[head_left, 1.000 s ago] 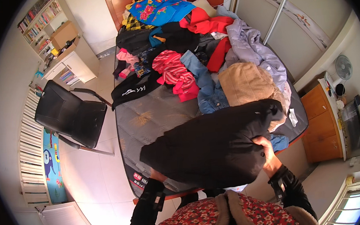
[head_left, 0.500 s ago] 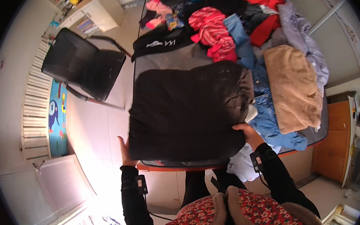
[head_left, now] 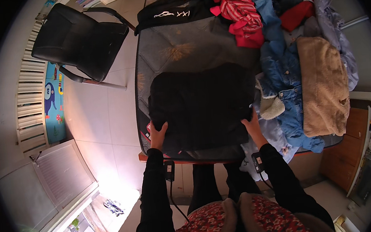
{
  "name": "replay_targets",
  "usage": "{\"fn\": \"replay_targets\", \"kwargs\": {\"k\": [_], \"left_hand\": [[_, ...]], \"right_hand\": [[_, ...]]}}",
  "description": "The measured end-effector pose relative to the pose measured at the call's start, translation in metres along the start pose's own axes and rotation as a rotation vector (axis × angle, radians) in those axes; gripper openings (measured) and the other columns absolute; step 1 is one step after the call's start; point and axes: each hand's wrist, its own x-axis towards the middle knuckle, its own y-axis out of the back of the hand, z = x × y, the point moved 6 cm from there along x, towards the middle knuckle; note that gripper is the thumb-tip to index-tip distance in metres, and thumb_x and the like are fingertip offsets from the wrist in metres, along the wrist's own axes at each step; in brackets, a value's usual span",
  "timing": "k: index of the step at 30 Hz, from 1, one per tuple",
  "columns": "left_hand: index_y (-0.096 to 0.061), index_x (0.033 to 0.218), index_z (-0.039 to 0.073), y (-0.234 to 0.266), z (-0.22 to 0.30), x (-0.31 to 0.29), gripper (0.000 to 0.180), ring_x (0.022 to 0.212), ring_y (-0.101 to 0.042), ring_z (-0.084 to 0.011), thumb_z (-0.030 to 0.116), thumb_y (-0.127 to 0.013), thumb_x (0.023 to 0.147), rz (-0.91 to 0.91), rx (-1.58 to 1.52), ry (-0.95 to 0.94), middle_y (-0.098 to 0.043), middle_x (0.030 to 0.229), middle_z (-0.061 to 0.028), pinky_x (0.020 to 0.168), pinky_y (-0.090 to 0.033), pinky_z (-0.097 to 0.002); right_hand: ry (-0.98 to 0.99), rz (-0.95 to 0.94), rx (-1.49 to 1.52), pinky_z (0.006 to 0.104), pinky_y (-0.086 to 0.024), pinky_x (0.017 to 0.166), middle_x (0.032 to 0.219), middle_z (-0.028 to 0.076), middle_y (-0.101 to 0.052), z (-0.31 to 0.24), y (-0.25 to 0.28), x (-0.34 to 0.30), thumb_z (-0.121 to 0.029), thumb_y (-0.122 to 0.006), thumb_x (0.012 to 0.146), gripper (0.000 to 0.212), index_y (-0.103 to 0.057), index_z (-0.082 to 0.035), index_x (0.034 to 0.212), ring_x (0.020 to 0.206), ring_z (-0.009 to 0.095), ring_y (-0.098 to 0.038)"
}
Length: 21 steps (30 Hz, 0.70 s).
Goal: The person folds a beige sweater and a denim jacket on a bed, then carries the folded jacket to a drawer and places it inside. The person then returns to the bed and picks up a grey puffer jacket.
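Observation:
A folded black garment (head_left: 204, 105) forms a wide rectangle on the near part of a dark grey mattress (head_left: 179, 42). My left hand (head_left: 157, 135) grips its left side near the lower corner, thumb on top and fingers partly hidden at the edge. On the opposite side my right hand (head_left: 252, 127) holds the right edge, its thumb also over the cloth. Right of the garment lie a blue denim jacket (head_left: 284, 73) with pale fleece lining (head_left: 272, 107) and a folded tan fleece piece (head_left: 324, 85).
Beyond are a black garment with white print (head_left: 173, 13), a red striped garment (head_left: 238, 7), and red clothing (head_left: 297, 16). Silvery-grey clothing (head_left: 335, 30) lies along the far right. A black armchair (head_left: 85, 38) stands left of the bed, a wooden cabinet (head_left: 349, 146) at the right.
The black garment has come down onto the mattress and looks smaller in view. Both hands moved with it, the left now gripping its side with the thumb on top. The view has shifted nearer.

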Motion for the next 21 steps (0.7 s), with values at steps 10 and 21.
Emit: {"fn": "replay_targets", "kwargs": {"k": [10,21], "left_hand": [[-0.04,0.133,-0.007,-0.003,0.028,0.032,0.068,0.11,-0.056,-0.0244,0.027,-0.071,0.083,-0.135,-0.385,0.162,-0.056,0.123,-0.0175,0.092,-0.045,-0.0314],[-0.052,0.124,-0.006,0.017,-0.017,0.018,0.047,0.095,-0.058,-0.0163,0.022,-0.066,0.088,-0.039,-0.211,0.175,-0.064,0.106,-0.0105,0.081,-0.047,-0.0293]], "right_hand": [[-0.081,-0.064,0.31,0.0317,-0.043,0.096,0.136,0.017,-0.044,-0.109,0.005,0.05,-0.022,-0.074,0.081,0.085,-0.023,-0.001,0.146,0.121,0.024,-0.047],[0.047,0.062,-0.221,0.0391,-0.042,0.096,0.126,0.021,-0.056,-0.079,0.015,0.039,-0.038,-0.071,0.081,0.071,-0.041,-0.004,0.136,0.116,0.034,-0.054]]}}
